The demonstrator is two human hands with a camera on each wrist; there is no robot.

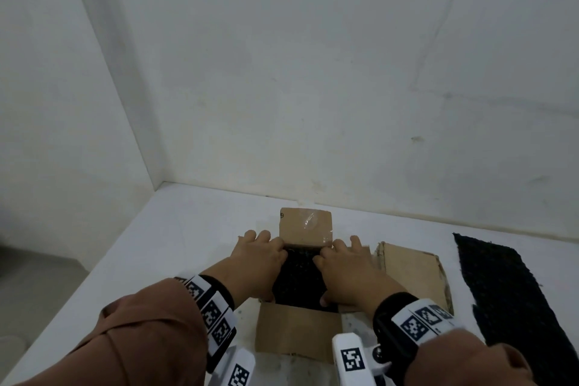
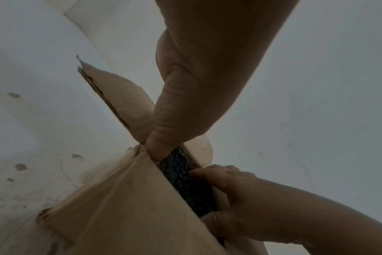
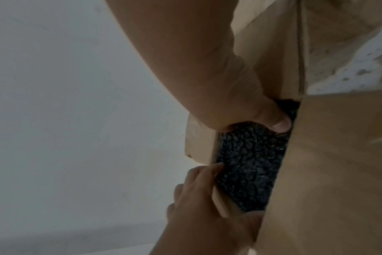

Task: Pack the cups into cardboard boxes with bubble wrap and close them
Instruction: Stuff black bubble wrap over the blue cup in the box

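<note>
Black bubble wrap [image 1: 299,276] is sitting in the box [image 1: 297,329] at lower centre; your left hand [image 1: 260,255] and right hand [image 1: 344,266] are gripping its edges, flaps unclosed, cup unseen.

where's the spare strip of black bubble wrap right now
In the head view the spare black bubble wrap strip lies flat on the white table at far right, just beyond the open cardboard box's right flap.

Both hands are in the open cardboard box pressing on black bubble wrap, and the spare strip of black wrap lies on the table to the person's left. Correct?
Not quite. The spare strip of black wrap lies to the person's right, past the box's right flap, as the head view shows. The rest holds: left hand and right hand are both in the open box on the black bubble wrap.
</note>
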